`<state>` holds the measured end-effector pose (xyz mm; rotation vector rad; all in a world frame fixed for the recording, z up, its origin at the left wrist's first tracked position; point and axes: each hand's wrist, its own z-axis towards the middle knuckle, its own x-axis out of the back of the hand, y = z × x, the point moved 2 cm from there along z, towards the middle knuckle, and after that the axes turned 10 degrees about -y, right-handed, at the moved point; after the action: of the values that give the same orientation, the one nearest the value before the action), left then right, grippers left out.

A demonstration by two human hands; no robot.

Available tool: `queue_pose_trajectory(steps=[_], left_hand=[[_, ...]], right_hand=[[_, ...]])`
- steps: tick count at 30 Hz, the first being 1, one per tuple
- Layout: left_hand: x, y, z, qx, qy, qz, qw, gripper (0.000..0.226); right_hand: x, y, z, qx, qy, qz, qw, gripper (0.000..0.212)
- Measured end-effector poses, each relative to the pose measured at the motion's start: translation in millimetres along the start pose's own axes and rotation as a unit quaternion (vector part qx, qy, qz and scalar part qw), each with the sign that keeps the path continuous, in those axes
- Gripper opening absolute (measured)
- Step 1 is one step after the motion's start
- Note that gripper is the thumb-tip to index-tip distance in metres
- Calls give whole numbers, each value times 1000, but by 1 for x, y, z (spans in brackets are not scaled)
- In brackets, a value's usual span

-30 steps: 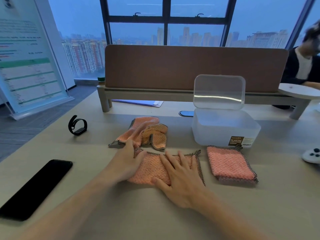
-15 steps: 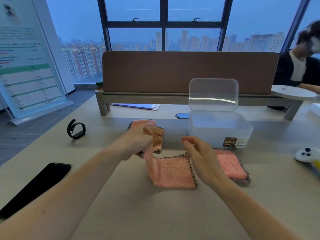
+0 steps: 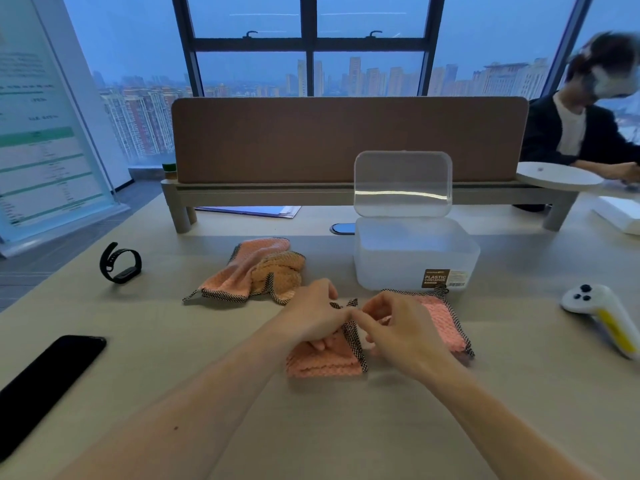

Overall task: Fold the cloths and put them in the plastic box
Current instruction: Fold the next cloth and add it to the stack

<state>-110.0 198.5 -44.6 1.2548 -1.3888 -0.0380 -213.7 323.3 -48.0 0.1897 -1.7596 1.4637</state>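
Note:
A pink cloth with a checked border (image 3: 322,363) lies folded on the table in front of me. My left hand (image 3: 313,315) presses on it and pinches its upper edge. My right hand (image 3: 398,327) pinches the same edge from the right. A folded pink cloth (image 3: 446,320) lies just right of my hands, partly hidden by the right one. Two crumpled cloths, pink and orange (image 3: 256,271), lie heaped to the left. The translucent plastic box (image 3: 415,258) stands behind with its lid (image 3: 403,183) upright and open.
A black phone (image 3: 45,379) lies at the left front and a black wristband (image 3: 119,263) further back. A white controller (image 3: 602,315) rests at the right. A brown desk divider (image 3: 346,140) and shelf run along the back. A person sits at the far right.
The cloth lay flat under both palms, was then lifted by its top corners, and now is folded over to about half its width, with both hands together at its upper edge.

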Motion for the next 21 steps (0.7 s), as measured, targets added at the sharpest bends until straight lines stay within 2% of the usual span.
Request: queue_pose_trajectory(steps=[3,7,11,17,21], left_hand=[[10,-5,3,-49,33,-3,998,33],[36,-27,3,-88,132,85,984,18],[33,-52,3,-99,72,187,975,26],[28,-54,3,-172,114,151,967,9],[29,-54,3,-213,121,123,962,5]], right_hand=[[-9,0,1,43,7,-61,997,32],[-22,2,4,47,-26,-129,990,33],[-22,4,7,55,-28,-136,989,27],[-22,6,3,57,-26,-129,990,26],[-24,9,0,49,-26,-131,990,18]])
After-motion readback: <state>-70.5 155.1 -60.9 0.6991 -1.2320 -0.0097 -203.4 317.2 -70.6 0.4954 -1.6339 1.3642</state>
